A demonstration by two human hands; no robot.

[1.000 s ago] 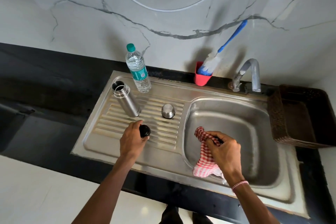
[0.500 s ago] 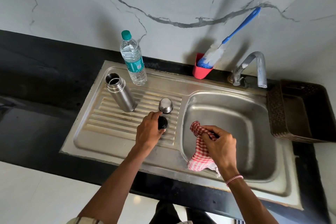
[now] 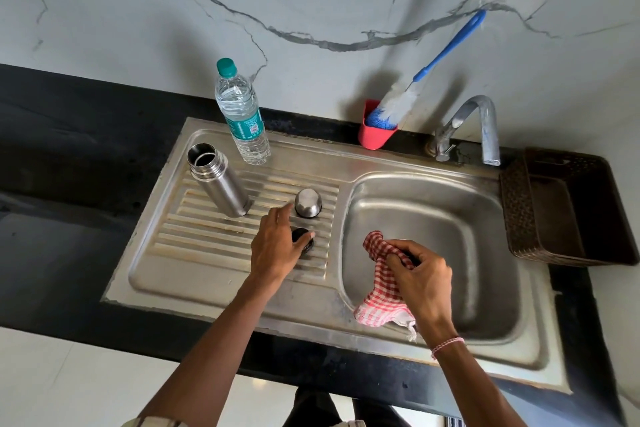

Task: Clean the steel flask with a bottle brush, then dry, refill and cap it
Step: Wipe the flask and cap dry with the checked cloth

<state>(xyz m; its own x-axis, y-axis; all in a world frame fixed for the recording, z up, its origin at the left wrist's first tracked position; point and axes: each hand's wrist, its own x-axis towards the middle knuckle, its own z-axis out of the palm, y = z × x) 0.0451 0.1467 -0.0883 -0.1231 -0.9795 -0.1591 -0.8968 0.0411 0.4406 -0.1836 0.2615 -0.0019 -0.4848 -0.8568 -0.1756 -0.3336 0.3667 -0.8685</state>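
Open cylindrical steel flask (image 3: 221, 184) stood upright on ribbed drainboard (image 3: 194, 253). Left hand (image 3: 277, 250) fingers curled round small black round stopper (image 3: 305, 242). Right hand (image 3: 422, 274) fingers clenched red-white checked cloth (image 3: 381, 291).

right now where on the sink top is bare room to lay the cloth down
Free: ribbed drainboard left of the left hand, in front of the steel flask; also the basin floor. Crowded: around the steel cap and black stopper.
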